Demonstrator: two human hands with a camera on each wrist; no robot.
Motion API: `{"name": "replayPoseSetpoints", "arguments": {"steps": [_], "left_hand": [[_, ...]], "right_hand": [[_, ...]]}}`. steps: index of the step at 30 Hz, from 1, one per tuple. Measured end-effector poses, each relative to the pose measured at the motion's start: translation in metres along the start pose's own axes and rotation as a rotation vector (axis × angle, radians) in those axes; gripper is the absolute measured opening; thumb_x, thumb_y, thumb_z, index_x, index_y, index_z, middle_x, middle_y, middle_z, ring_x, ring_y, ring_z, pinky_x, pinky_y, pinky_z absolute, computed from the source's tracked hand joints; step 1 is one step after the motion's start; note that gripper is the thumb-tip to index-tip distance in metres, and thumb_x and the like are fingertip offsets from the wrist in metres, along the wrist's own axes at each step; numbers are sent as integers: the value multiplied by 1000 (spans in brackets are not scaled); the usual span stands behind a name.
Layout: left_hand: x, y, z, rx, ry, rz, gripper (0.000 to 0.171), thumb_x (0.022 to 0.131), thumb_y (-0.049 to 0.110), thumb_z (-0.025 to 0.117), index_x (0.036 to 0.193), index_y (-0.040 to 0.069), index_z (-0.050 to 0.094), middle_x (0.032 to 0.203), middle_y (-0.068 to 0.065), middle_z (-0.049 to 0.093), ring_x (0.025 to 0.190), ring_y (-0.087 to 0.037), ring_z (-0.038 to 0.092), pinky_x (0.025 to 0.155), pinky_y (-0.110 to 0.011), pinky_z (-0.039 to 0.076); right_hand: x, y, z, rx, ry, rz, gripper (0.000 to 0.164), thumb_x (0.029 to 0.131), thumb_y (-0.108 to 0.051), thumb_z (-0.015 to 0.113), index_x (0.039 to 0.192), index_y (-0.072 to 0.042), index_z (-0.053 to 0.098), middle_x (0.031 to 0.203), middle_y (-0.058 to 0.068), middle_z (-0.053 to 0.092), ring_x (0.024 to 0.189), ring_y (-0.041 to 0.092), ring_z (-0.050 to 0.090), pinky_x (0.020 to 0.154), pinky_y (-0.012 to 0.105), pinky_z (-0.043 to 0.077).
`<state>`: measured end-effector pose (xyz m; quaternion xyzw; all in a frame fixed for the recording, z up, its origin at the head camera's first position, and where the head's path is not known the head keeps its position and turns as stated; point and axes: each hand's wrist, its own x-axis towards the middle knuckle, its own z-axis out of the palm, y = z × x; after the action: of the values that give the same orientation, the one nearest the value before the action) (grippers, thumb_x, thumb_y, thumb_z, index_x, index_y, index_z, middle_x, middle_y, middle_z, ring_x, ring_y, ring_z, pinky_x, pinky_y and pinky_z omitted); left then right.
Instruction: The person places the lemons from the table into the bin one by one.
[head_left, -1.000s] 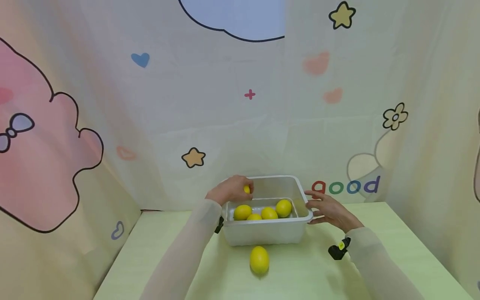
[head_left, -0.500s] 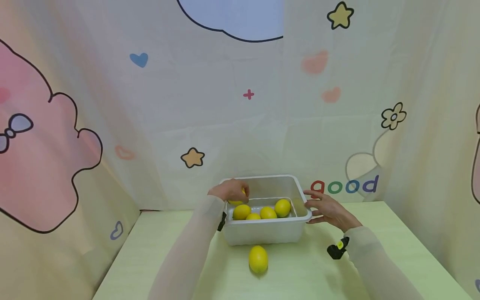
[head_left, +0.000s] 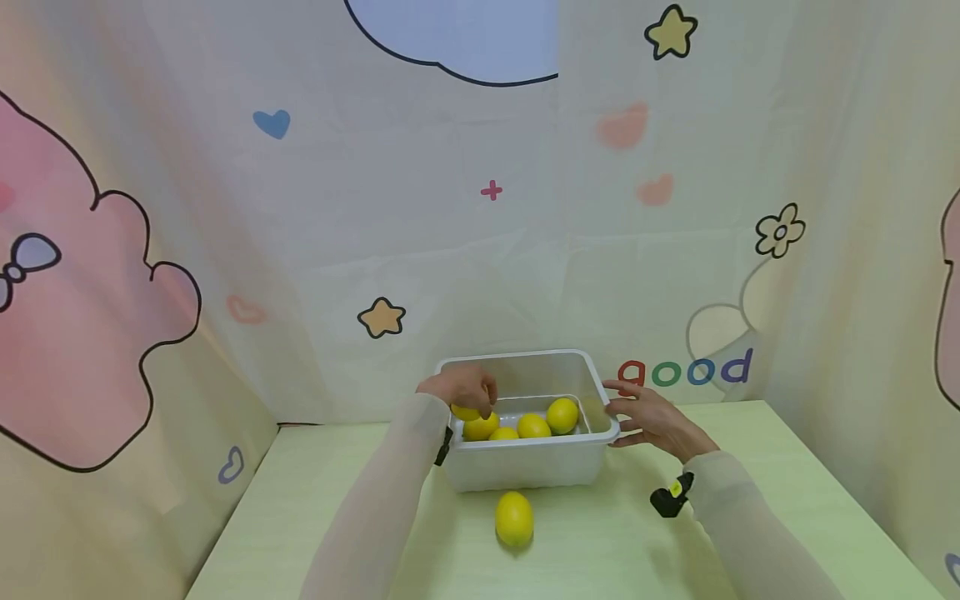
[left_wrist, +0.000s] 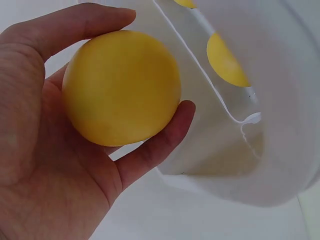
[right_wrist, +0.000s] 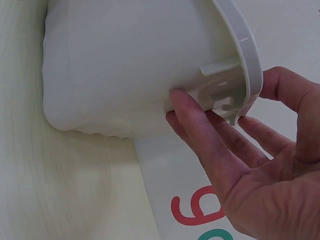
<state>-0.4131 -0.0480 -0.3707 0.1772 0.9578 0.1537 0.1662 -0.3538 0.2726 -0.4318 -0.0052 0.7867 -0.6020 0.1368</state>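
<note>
At the left end of a white plastic box (head_left: 525, 467), my left hand (head_left: 459, 388) reaches inside and grips a yellow lemon (left_wrist: 122, 87). In the left wrist view, thumb and fingers wrap around the lemon's sides. Several other lemons (head_left: 534, 426) lie on the box floor, some partly hidden by the front wall and by my hand. On the opposite end, my right hand (head_left: 651, 419) touches the box's outer wall and rim with spread, slightly bent fingers. One more lemon (head_left: 514, 518) rests on the table just in front of the box.
The pale green table (head_left: 337, 492) extends to both sides and in front of the box. Behind it hangs a light curtain (head_left: 420, 208) with printed stars, hearts and the word "good". Curtains also close off both sides.
My left hand has lowered with its lemon, a little to the left, deeper into the box. The right hand keeps its place at the box end. The whole view has shifted slightly.
</note>
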Motion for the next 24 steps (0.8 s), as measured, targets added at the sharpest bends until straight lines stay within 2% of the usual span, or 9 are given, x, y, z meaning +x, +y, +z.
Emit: {"name": "replayPoseSetpoints", "arguments": {"steps": [9,17,24], "left_hand": [[-3,-1,-1,-15,3,3,22,81,23,73,103,26,70,105,2,66,90,-22,59,78,-39,55],[-6,-2,-2,39,65,32,23,86,30,67,108,28,68,111,6,65,96,-19,58,80,-38,52],[-13,-2,-7,21,59,73,27,91,32,61,116,24,66,121,0,64,101,-20,57,91,-42,52]], "right_hand": [[-1,-1,1,6,-5,-3,70,97,-21,59,156,-11,24,157,29,15,112,45,63,81,45,60],[-2,-2,2,11,-5,5,66,99,-19,56,156,-11,23,156,30,17,102,35,68,81,46,60],[-1,-2,2,15,-10,3,68,98,-21,57,156,-10,23,155,30,20,104,35,68,82,47,60]]}}
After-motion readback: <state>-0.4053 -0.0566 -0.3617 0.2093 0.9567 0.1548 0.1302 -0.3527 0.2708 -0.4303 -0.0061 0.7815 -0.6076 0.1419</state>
